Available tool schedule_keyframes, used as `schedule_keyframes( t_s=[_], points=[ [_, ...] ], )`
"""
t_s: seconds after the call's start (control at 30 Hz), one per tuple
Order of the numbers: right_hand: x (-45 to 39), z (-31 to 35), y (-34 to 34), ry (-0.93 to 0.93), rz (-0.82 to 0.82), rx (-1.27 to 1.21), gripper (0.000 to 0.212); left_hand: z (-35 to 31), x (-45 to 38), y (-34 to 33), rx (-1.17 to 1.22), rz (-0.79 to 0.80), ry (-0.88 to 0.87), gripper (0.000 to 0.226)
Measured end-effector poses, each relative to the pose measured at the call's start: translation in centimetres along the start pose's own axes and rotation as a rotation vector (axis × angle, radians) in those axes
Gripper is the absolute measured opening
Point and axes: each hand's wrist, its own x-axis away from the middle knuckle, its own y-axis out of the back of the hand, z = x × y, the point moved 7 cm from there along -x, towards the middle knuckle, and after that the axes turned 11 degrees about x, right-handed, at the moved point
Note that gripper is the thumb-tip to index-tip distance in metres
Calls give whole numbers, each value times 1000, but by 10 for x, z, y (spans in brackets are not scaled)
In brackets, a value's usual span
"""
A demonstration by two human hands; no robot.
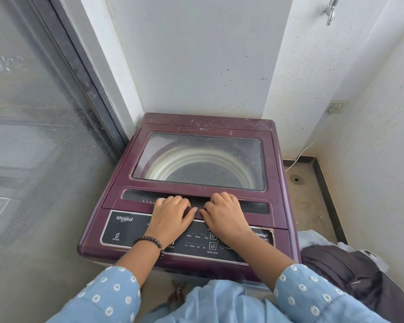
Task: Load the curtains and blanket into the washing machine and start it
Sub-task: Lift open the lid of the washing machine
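Washing machine lid down, both hands on front handle

Washing machine (196,173), maroon top-loader, stood in a narrow corner between a mesh screen door (33,124) on the left and white speckled walls behind and to the right. Lid (198,159) was closed; its dusty glass window showed the drum, contents not clear. Left hand (173,215) and right hand (224,213) sat side by side at the lid's front edge, fingers curled into the handle recess (135,197), thumbs nearly touching. Control panel (124,229) ran along the machine's front edge, partly under the wrists. Beaded bracelet (149,242) on left wrist. Dark fabric bundle (341,273) lay on the floor past the machine's right front corner. Floor drain (296,179) and white cable (300,155) lay right of the machine; tap (330,9) high on the wall, wall socket (336,107) lower down.
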Motion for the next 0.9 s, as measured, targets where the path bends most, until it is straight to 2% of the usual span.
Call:
schedule_keyframes(
  t_s=[0.2,0.37,0.6,0.7,0.77,0.9],
  points=[
    [-2,2,4,-29,140,-16,49,1,-2,3,73,68,25,54],
    [-11,-4,30,-20,244,-98,53,-5,-7,35,167,22,-84,47],
    [-49,-21,102,46,138,-36,51,-28,-42,102,59,-71,-221,50],
    [-60,-33,127,-38,-86,68,53,-36,-60,128,16,-136,-250,59],
    [-64,-43,138,-126,-233,104,56,-40,-69,145,-21,-222,-214,65],
    [-81,-57,148,-159,-333,152,72,-33,-88,166,-57,-334,-72,69]
  ],
)
